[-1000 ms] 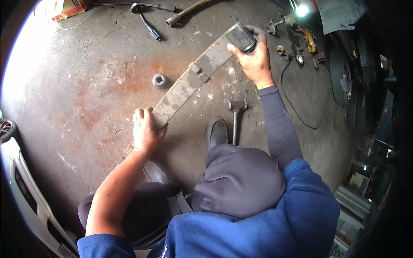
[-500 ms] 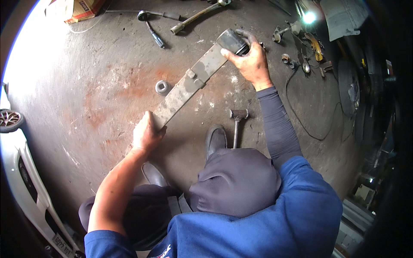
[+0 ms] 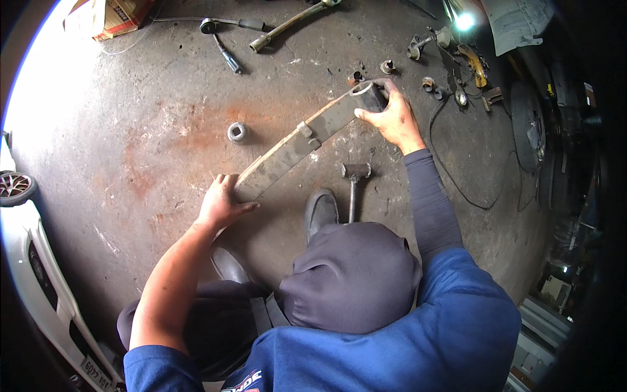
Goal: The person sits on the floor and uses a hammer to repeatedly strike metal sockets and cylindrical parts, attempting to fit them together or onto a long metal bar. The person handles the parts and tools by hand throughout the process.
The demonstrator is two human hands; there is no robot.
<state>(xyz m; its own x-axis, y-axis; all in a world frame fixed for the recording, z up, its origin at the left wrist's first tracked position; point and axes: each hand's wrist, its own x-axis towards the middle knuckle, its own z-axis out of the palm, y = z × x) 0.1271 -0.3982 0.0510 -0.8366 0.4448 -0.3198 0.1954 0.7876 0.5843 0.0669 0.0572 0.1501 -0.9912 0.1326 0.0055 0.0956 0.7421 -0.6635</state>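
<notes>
A grey steel leaf spring slants across the middle of the view, from near left to far right, with a clip around its middle. At its far right end is a dark rolled eye, its round opening partly turned up. My right hand is closed around that eye, thumb on the near side and fingers behind it. My left hand grips the near left end, fingers over the upper edge and thumb below. A short round socket stands on the floor just beyond the spring, apart from it.
A hammer lies near my shoe. Farther off are a ratchet, a long metal bar and a cardboard box. Loose parts and a black cable lie to the right. A white car bumper stands at left.
The spring's far end has come nearer and slightly right, and the spring has rolled so its eye opening shows more. Both hands have kept hold. Small parts behind the eye have come into sight.
</notes>
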